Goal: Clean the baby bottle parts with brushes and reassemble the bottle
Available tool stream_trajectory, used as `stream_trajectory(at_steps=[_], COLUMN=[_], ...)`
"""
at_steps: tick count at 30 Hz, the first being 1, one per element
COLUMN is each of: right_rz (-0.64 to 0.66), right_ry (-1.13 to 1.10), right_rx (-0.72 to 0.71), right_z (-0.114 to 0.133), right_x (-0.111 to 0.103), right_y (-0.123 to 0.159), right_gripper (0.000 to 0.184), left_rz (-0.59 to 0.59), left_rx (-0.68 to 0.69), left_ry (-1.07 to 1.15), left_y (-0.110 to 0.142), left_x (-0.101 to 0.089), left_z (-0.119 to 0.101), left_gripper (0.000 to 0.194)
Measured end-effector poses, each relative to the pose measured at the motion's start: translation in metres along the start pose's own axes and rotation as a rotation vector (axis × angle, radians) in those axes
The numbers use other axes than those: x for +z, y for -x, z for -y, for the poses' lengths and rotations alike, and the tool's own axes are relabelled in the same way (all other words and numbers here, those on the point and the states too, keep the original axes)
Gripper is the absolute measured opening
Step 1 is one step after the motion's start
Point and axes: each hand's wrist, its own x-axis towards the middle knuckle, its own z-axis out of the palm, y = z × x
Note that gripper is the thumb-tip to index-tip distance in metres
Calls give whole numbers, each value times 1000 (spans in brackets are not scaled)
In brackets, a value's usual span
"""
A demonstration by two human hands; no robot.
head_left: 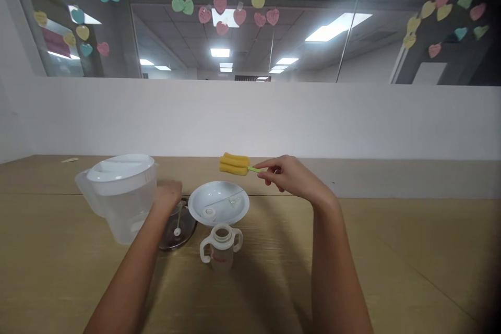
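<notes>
The person's right hand (287, 173) pinches the green handle (254, 169) of a yellow sponge (235, 164), raised near the white bowl (245, 204) on the tabletop (399, 255). By the pitcher (123, 201), the left hand (169, 192) is blurred; I can't tell whether it grips anything.

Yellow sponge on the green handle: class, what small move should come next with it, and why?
Probably bring the yellow sponge down toward the two-handled cup: the right hand pinches its green handle, the sponge hangs clear in the air, and the cup stands upright with its mouth uncovered.
</notes>
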Motion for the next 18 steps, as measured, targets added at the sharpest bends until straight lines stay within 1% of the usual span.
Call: stream_trajectory(at_steps=[3, 6, 9, 13, 18], right_rz=[7, 19, 33, 43, 68], right_ry=[12, 33, 55, 77, 68], right_rx=[5, 17, 28, 39, 40], right_z=[2, 6, 11, 16, 17], right_x=[2, 5, 7, 7, 6], right_y=[-1, -2, -2, -1, 0], right_gripper=[30, 30, 29, 29, 29], left_rz=[52, 79, 80, 84, 101], left_rx=[-23, -52, -70, -57, -80], left_ry=[-46, -74, -87, -75, -52], left_y=[1, 0, -1, -1, -5], left_x=[4, 8, 10, 12, 18], left_z=[-11, -18, -18, -16, -17], left_gripper=[24, 20, 23, 29, 25])
